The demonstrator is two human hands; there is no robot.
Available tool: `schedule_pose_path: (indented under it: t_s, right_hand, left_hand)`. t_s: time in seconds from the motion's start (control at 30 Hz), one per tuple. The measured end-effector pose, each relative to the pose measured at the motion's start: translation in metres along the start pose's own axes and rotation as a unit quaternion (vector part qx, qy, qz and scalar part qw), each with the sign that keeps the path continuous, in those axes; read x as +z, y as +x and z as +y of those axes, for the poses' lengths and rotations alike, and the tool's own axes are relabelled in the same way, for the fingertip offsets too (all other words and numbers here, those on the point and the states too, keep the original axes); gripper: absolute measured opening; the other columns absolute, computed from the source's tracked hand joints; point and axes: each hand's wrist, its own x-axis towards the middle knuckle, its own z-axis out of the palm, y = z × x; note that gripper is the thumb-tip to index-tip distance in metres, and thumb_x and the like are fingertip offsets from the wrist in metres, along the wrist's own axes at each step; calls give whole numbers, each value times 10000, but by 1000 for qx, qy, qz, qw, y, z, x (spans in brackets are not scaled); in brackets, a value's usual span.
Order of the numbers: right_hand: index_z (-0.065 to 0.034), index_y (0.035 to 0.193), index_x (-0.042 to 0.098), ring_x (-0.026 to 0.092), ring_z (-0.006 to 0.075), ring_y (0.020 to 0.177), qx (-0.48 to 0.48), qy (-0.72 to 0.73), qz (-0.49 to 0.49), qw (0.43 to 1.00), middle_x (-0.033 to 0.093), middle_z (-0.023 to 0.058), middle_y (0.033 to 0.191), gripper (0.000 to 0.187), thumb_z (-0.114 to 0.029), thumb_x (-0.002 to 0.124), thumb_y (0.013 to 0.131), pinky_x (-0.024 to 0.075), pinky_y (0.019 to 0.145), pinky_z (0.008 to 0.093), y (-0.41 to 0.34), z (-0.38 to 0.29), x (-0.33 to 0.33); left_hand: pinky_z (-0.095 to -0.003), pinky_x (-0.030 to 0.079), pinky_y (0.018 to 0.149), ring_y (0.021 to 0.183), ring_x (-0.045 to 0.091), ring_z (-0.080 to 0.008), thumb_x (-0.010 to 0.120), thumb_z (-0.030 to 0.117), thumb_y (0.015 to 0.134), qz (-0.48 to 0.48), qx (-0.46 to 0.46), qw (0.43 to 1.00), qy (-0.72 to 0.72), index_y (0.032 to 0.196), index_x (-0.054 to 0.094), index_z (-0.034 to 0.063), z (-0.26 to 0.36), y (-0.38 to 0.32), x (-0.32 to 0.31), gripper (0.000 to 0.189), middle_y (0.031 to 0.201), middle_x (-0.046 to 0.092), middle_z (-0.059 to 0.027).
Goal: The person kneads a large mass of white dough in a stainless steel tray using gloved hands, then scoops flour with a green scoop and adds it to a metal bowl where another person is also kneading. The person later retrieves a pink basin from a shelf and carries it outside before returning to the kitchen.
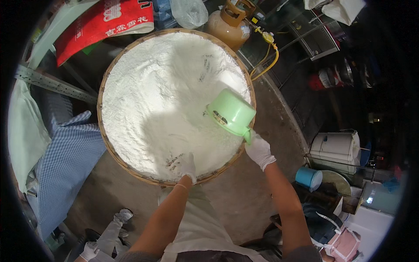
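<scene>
A green plastic dipper (232,109) hangs tipped over the right half of a round woven bamboo tray (102,122). My right hand (259,149), in a white glove, is closed around its handle. The dipper's mouth is turned down toward the white powder (137,88) that covers the tray; its inside is hidden. My left hand (187,168), also gloved, rests low over the powder at the tray's near rim. Its thumb and fingers look apart with nothing visible between them, though white glove and white powder blend. Dark marks of the tray's bottom show beside it.
A gas cylinder (226,28) with a yellow hose (275,62) stands past the tray's far right. Blue checked cloth (70,157) hangs at left, near a metal shelf bar (55,85). Another person's gloved hand (90,251) shows at lower left. A blue bucket (308,178) sits right.
</scene>
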Motion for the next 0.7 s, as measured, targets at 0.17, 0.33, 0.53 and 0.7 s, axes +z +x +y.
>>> schedule_pose_path:
  t_s: [0.17,0.33,0.53,0.7]
  right_hand:
    - [-13,1200,435,628,380,733,-1,26,-69,997,622,247,904,529,-220,632,755,516,623,435,18,28,22]
    - [7,1169,411,648,329,689,87,114,-212,967,626,223,879,506,-172,636,752,528,551,408,-11,6,51]
    - [-8,1098,476,624,208,599,175,358,-393,829,607,122,775,399,-142,643,762,523,531,343,-31,-29,49]
    - [1,1057,518,523,122,531,169,526,-422,719,537,39,729,328,-124,645,782,452,466,280,-29,-57,42]
  left_hand:
    - [-367,349,1000,1212,437,-322,489,588,861,147,8,986,75,1322,444,34,5,30,82,723,1323,441,-209]
    - [-397,448,898,1083,542,-325,513,587,850,144,-81,928,-334,1273,485,1,21,46,139,723,1213,529,-210]
    - [-388,493,849,1030,574,-301,494,547,876,-180,-88,721,-663,1287,451,-7,32,63,122,691,1233,518,-165]
    - [-391,408,998,1208,465,-275,376,459,966,-169,70,888,-422,1378,359,23,39,15,50,600,1306,486,-146]
